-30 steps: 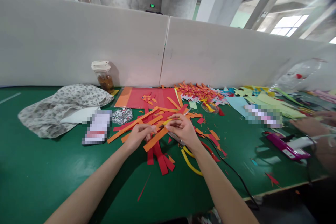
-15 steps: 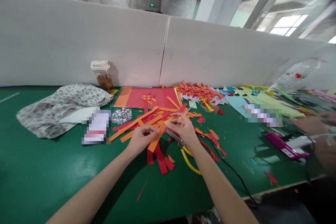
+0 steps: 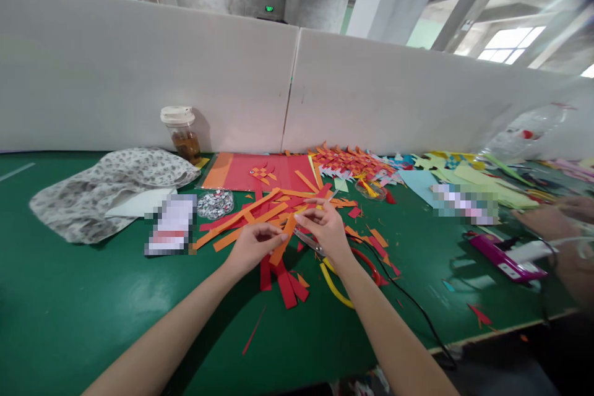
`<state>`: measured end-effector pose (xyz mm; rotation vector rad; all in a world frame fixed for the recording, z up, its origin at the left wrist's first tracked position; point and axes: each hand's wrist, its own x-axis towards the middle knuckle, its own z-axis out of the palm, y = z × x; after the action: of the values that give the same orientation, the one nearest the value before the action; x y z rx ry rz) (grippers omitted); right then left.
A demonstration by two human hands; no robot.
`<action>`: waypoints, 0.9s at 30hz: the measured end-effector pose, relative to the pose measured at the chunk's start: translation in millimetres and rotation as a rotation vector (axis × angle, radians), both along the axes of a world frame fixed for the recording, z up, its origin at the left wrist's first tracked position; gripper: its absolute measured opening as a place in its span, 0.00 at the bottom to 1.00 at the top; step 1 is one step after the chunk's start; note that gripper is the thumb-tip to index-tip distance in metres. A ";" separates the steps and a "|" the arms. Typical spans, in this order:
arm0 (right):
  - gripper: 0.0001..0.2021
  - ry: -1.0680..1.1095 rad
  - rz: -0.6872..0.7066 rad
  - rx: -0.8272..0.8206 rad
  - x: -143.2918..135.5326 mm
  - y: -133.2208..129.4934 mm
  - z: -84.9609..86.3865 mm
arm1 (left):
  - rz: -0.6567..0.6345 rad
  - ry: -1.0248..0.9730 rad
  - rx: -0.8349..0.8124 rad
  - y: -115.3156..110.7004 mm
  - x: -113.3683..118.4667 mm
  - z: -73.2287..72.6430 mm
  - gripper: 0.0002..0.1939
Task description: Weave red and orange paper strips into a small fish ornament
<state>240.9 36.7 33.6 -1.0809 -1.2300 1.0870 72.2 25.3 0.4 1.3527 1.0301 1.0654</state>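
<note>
Both hands meet over a loose heap of red and orange paper strips (image 3: 245, 218). My left hand (image 3: 254, 247) pinches an orange paper strip (image 3: 281, 250) between thumb and fingertips. My right hand (image 3: 325, 229) is closed on the strip's upper end, its fingers bent. A thin pale tool tip (image 3: 333, 195) shows just beyond the right hand; I cannot tell what it is or whether the hand holds it. Scissors (image 3: 334, 288) with yellow and red handles lie beneath the right hand and wrist, partly hidden. Behind the heap, a small woven paper fish (image 3: 262, 173) rests on a red sheet (image 3: 229, 173).
Left are a patterned cloth (image 3: 102, 198), a lidded cup (image 3: 182, 136) and a bag of plastic eyes (image 3: 215, 204). Woven fish (image 3: 348, 161) are piled at the back. A magenta device (image 3: 505, 260) with a cable lies right, near another person's hand (image 3: 542, 223). A white partition (image 3: 185, 62) stands behind.
The orange strip has shifted slightly between my hands, with less of its lower end hanging down. My left hand has moved a little to the right.
</note>
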 end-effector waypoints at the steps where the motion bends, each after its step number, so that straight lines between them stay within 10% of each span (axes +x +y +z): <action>1: 0.23 0.011 -0.014 0.002 0.0 0.1 0.3 | -0.001 -0.002 -0.001 0.2 -0.1 -0.5 0.12; 27: 0.22 0.064 -0.104 0.056 2.0 1.5 2.2 | -0.035 -0.052 -0.176 -4.5 1.5 11.1 0.16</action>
<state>243.0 38.2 35.8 -1.0474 -1.1346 0.9950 73.8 20.8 11.5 1.1909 1.0329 0.9563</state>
